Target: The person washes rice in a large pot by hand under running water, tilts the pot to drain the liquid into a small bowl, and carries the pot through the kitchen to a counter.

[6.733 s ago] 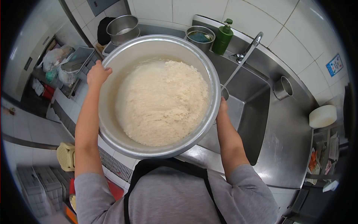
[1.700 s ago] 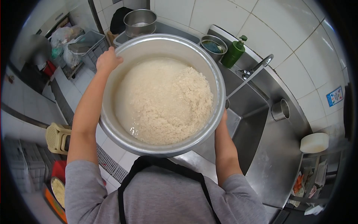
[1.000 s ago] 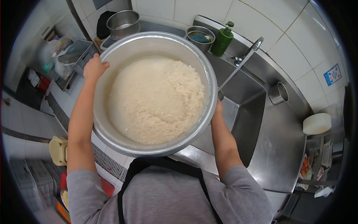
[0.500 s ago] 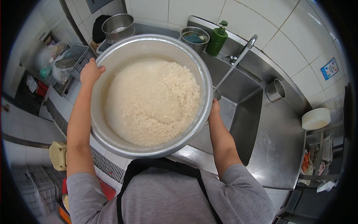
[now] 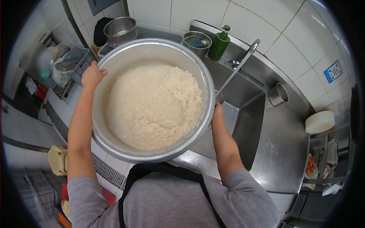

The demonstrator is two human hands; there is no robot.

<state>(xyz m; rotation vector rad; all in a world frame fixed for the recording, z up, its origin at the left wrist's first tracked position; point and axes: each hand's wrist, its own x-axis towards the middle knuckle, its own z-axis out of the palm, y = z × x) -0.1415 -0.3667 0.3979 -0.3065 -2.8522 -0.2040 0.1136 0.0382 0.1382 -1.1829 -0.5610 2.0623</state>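
Note:
I hold a large steel bowl [image 5: 152, 48] in front of my chest, beside the sink. It carries wet white rice [image 5: 159, 106] heaped toward the right, with cloudy water pooled on the left. My left hand [image 5: 92, 75] grips the bowl's left rim. On the opposite side, my right hand [image 5: 217, 110] clasps the right rim, fingers mostly hidden under the edge.
A steel sink [image 5: 243, 110] with a long tap [image 5: 239, 64] lies to the right. A green soap bottle [image 5: 219, 43] and two steel pots [image 5: 196, 41] [image 5: 119, 30] stand behind. A steel cup [image 5: 278, 95] and a white block [image 5: 319, 121] rest on the counter. A yellow stool [image 5: 57, 161] sits on the floor.
The bowl has been rocked between my hands; the rice has slid to the right and the cloudy water has gathered on the left. Both hands kept their grip.

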